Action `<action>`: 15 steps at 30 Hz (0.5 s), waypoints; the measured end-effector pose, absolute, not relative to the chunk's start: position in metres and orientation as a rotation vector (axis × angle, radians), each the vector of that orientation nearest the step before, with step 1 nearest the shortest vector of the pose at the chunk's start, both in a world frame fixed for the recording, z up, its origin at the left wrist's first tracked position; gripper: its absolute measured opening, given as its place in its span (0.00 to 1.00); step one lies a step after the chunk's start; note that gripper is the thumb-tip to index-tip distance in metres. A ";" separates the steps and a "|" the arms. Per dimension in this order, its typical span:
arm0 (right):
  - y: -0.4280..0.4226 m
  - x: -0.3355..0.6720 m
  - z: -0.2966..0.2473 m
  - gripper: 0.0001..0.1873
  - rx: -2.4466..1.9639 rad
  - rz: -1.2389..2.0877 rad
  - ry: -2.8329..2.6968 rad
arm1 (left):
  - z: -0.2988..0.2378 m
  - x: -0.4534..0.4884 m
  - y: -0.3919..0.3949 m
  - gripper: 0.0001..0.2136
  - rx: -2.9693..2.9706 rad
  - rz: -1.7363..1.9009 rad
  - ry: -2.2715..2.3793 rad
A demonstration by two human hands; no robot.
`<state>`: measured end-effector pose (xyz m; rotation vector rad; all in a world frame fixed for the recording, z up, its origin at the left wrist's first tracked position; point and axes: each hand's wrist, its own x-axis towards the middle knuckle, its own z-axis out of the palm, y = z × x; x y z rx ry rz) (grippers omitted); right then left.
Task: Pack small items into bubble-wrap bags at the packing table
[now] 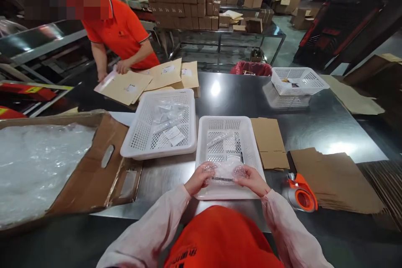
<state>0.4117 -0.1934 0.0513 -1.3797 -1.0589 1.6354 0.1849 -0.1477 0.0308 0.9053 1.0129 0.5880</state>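
Over the near white basket (230, 194), my left hand (201, 176) and my right hand (251, 179) grip opposite ends of a piece of bubble wrap (224, 171). A thin dark item (222, 179) shows along its lower edge; its kind is unclear. Both hands are closed, thumbs toward me. Inside the basket, beyond my fingers, lie a bubble-wrapped item (220, 137), a white slip and a dark pen-like stick (241, 157). Just to the left, a second white basket (130, 144) holds clear bubble-wrapped pieces (168, 115) and a white card (174, 135).
A large carton (91, 167) of bubble wrap stands at left. Flat cardboard (270, 142), an orange tape dispenser (303, 194) and a cardboard stack (336, 180) lie at right. Across the table, a co-worker (125, 29) handles padded envelopes (125, 86). Another white basket (298, 79) sits at far right.
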 end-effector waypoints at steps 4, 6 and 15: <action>-0.193 0.405 0.051 0.22 -1.364 1.642 -1.053 | 0.027 0.189 -0.149 0.23 0.882 0.628 0.926; -0.192 0.405 0.050 0.22 -1.379 1.638 -1.033 | 0.027 0.186 -0.147 0.21 0.951 0.685 0.945; -0.182 0.400 0.019 0.14 -1.439 1.618 -0.418 | 0.032 0.161 -0.139 0.14 1.817 0.694 0.800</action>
